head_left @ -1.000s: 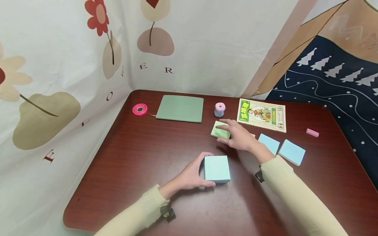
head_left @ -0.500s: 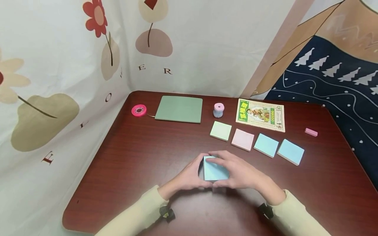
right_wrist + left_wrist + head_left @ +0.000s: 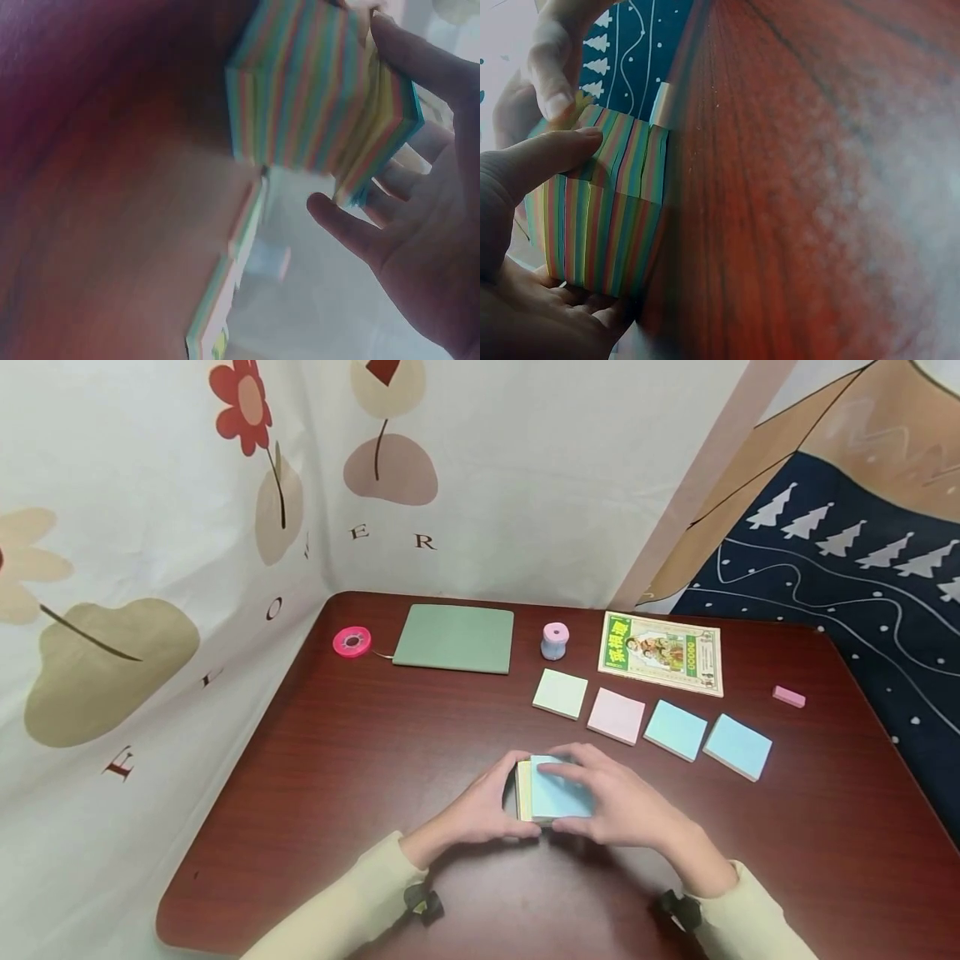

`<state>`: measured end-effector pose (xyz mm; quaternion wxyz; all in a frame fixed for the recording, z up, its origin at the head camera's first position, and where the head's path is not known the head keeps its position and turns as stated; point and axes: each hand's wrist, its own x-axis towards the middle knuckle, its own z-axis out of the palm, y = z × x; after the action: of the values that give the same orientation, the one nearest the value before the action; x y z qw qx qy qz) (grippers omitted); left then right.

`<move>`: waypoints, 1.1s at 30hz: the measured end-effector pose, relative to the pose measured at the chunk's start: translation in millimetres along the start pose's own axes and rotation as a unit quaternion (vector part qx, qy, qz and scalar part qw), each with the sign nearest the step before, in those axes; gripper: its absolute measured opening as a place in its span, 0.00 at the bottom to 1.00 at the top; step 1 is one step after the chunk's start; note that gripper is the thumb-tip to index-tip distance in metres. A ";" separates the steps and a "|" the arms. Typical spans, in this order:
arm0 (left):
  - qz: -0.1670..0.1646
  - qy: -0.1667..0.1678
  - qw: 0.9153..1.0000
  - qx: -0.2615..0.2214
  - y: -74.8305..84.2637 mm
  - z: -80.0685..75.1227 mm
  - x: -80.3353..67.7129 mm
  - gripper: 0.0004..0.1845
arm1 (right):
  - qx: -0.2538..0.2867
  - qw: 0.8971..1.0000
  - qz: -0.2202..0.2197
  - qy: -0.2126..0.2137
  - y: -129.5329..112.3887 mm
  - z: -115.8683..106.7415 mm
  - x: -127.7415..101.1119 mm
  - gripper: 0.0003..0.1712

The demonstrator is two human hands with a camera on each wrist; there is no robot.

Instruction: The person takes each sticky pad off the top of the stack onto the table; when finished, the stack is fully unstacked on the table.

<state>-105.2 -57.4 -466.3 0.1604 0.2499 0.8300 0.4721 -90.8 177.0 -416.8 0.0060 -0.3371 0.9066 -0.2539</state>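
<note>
A tall striped stack of sticky note pads (image 3: 604, 232) stands at the front middle of the table. My left hand (image 3: 486, 803) grips its left side, thumb at the near face and fingers at the far side. In the head view, the top blue sticky note pad (image 3: 553, 797) sits shifted rightward, baring a yellow strip (image 3: 524, 792) of the pad beneath. My right hand (image 3: 621, 797) pinches this blue pad between thumb and fingers. From the right wrist view, its right side tilts up off the stack, and the right hand's fingers (image 3: 345, 225) lie around its edges.
Beyond the hands, a row of pads runs across: green (image 3: 560, 693), pink (image 3: 617, 716), and two blue ones (image 3: 676, 729). Farther back lie a green notebook (image 3: 454, 639), pink tape roll (image 3: 352, 642), pink-and-blue spool-shaped item (image 3: 555, 642), illustrated booklet (image 3: 662, 653) and pink eraser-like block (image 3: 789, 696).
My right hand has left the green pad in the row, come to the stack, and taken hold of the top blue pad, sliding it right. The left hand has stayed at the stack.
</note>
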 end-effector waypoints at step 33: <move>-0.003 -0.001 1.000 0.003 1.6 -0.4 -0.3 0.46 | -0.043 0.939 0.340 0.039 187.5 -92.0 -184.2 0.44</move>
<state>-104.7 -57.1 -464.7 0.1616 0.2479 0.8322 0.4690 -79.2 452.8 -453.2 0.0424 0.0012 0.9766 -0.2108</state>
